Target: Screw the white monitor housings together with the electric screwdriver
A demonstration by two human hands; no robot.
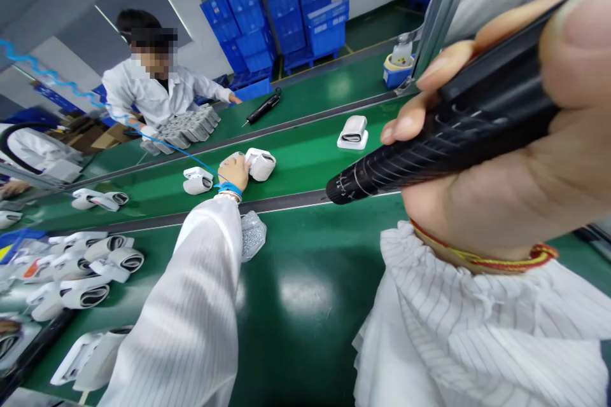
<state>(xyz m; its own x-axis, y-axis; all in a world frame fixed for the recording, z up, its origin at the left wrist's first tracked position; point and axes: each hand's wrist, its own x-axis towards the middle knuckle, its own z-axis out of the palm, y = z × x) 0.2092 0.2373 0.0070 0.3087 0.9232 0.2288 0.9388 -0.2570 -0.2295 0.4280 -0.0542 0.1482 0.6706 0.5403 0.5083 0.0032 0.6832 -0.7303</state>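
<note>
My right hand is wrapped around a black electric screwdriver, held up close to the camera with its ringed collar end toward the lower left. Stretched out over the green conveyor belt, my left hand has its fingers closed on a white wrist blood pressure monitor with a rolled cuff. Part of that monitor is hidden by the fingers. Another white monitor lies just left of this hand. Under my left forearm, a clear tray of small metal screws sits on the green bench.
Several monitors with rolled cuffs crowd the left bench, and one lies farther right on the belt. Across it, a co-worker stands behind grey parts and a black screwdriver. A metal post rises at right.
</note>
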